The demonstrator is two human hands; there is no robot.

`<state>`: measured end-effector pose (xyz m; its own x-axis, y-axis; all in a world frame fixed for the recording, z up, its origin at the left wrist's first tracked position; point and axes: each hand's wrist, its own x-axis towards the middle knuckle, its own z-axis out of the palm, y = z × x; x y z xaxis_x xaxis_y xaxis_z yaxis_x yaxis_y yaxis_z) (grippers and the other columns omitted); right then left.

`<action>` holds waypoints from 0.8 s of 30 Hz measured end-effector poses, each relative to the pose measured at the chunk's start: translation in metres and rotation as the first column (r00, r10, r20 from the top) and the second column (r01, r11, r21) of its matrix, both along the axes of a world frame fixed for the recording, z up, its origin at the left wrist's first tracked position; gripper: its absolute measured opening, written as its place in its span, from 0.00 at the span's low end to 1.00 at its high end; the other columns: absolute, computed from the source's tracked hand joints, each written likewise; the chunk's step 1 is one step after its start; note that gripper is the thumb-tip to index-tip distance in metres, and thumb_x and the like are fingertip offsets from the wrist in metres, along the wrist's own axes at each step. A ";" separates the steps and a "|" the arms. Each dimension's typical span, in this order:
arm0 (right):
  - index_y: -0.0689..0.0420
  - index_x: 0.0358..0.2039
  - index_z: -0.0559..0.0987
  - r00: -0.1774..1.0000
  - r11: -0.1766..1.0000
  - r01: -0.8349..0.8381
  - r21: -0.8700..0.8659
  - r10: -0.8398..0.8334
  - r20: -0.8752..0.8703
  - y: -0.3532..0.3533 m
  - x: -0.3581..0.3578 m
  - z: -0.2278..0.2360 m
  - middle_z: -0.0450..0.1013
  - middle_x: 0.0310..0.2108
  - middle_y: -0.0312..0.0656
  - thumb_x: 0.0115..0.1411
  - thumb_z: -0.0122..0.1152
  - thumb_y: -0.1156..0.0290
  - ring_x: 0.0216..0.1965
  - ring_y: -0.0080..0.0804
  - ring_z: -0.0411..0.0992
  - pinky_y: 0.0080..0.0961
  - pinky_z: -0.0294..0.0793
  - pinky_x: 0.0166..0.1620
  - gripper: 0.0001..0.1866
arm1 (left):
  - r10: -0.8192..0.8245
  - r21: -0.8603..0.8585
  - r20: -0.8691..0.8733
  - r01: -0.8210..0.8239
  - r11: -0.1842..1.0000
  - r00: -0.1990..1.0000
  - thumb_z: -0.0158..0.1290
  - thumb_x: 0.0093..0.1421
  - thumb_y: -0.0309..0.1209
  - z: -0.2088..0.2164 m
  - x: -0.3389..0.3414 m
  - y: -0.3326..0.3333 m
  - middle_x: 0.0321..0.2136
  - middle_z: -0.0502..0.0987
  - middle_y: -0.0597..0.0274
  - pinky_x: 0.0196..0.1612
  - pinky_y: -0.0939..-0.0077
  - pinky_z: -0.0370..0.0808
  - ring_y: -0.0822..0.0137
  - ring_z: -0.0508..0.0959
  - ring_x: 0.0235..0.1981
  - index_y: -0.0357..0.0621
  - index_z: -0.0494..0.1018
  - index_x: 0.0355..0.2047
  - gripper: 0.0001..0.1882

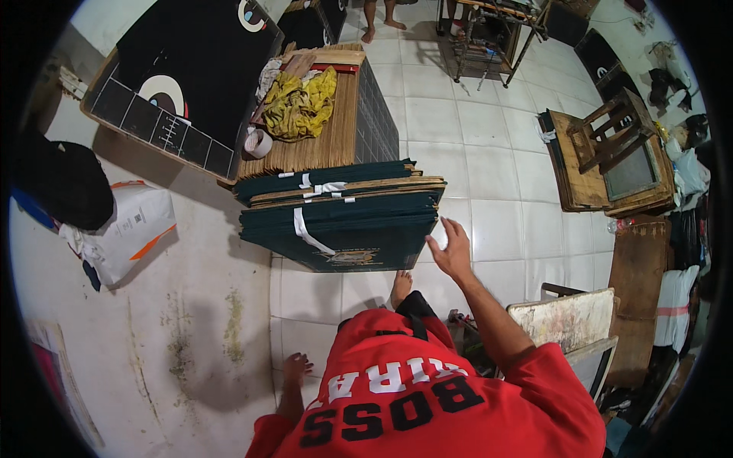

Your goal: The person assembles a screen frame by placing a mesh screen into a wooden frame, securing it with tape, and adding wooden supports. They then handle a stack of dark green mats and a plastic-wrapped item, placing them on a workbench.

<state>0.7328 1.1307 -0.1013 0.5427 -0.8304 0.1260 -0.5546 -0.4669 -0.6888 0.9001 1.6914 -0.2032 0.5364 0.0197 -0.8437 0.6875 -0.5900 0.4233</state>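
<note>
My right hand point(453, 250) is beside the right edge of a stack of dark green folded cloth pieces point(366, 233), thumb and fingers apart. I cannot tell whether the fingertips touch the stack. White strips point(309, 233) band the pieces, and a printed emblem point(350, 258) shows on the nearest one. Lower down on the left, my left hand point(297, 366) hangs by the wall with its fingers spread, holding nothing. Directly behind the green pieces stands a tall row of brown boards point(343, 114).
A crumpled yellow cloth point(300, 103) and a tape roll point(258, 143) lie on the boards. Black panels with painted eyes point(191, 61) lean at left, above a white bag point(126, 229). At right, a wooden stool point(615, 137) rests on boards; a metal cart point(492, 42) and another person's feet point(382, 27) are farther off.
</note>
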 end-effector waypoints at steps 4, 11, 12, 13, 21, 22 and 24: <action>0.66 0.62 0.69 0.948 0.925 -0.317 -0.210 0.308 -0.077 -0.015 0.070 -0.003 0.64 0.62 0.58 0.53 0.69 0.53 0.67 0.57 0.58 0.48 0.57 0.68 0.42 | -0.117 -0.012 -0.003 0.117 0.993 0.993 0.58 0.62 0.33 0.020 -0.020 -0.039 0.35 0.80 0.53 0.30 0.67 0.80 0.59 0.84 0.30 0.33 0.65 0.62 0.30; 0.70 0.72 0.45 0.795 0.862 -0.504 -0.053 0.439 -0.420 0.004 0.137 -0.010 0.44 0.74 0.59 0.53 0.60 0.43 0.76 0.51 0.37 0.44 0.35 0.75 0.59 | -0.141 -0.105 0.048 0.146 0.984 0.989 0.59 0.63 0.33 0.021 0.025 -0.101 0.36 0.81 0.53 0.32 0.72 0.80 0.63 0.84 0.34 0.33 0.67 0.62 0.29; 0.70 0.72 0.45 0.780 0.875 -0.483 -0.014 0.422 -0.462 0.008 0.138 -0.010 0.43 0.74 0.59 0.53 0.59 0.43 0.76 0.50 0.37 0.44 0.34 0.75 0.59 | -0.193 -0.102 0.067 0.199 0.975 0.979 0.59 0.63 0.33 0.020 0.035 -0.102 0.37 0.81 0.53 0.32 0.72 0.80 0.63 0.84 0.34 0.34 0.67 0.62 0.29; 0.68 0.72 0.45 0.769 0.875 -0.483 -0.033 0.406 -0.493 0.009 0.137 -0.009 0.44 0.74 0.57 0.53 0.60 0.43 0.76 0.48 0.37 0.44 0.33 0.75 0.59 | -0.222 -0.069 0.064 0.226 0.972 0.973 0.59 0.63 0.34 0.015 0.050 -0.105 0.37 0.81 0.53 0.31 0.73 0.80 0.65 0.84 0.34 0.36 0.68 0.62 0.29; 0.65 0.73 0.47 0.802 0.931 -0.350 -0.103 0.241 -0.546 0.036 0.150 -0.007 0.45 0.74 0.53 0.52 0.55 0.39 0.77 0.45 0.37 0.45 0.31 0.75 0.58 | -0.706 0.412 0.619 0.622 0.665 0.344 0.64 0.54 0.34 0.058 0.189 -0.149 0.53 0.73 0.44 0.55 0.55 0.71 0.47 0.74 0.54 0.36 0.66 0.62 0.36; 0.65 0.73 0.47 0.796 0.936 -0.335 -0.108 0.220 -0.564 0.039 0.153 -0.008 0.45 0.74 0.53 0.52 0.55 0.39 0.77 0.45 0.37 0.46 0.31 0.75 0.58 | -0.662 0.451 0.722 0.587 0.672 0.202 0.66 0.52 0.35 0.072 0.206 -0.171 0.60 0.68 0.41 0.61 0.52 0.67 0.43 0.68 0.61 0.38 0.64 0.64 0.41; 0.64 0.73 0.46 0.820 0.943 -0.307 -0.129 0.194 -0.539 0.044 0.157 -0.010 0.44 0.74 0.53 0.51 0.54 0.39 0.77 0.45 0.36 0.46 0.30 0.75 0.59 | -0.682 0.549 0.730 0.622 0.558 -0.033 0.70 0.47 0.38 0.096 0.247 -0.217 0.70 0.53 0.42 0.69 0.50 0.56 0.43 0.55 0.70 0.41 0.53 0.71 0.54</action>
<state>0.8899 1.1745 -0.1117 0.7610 -0.6437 -0.0808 -0.6440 -0.7344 -0.2142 1.1473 1.4741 -0.1073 0.6548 -0.7534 0.0600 -0.7207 -0.5985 0.3499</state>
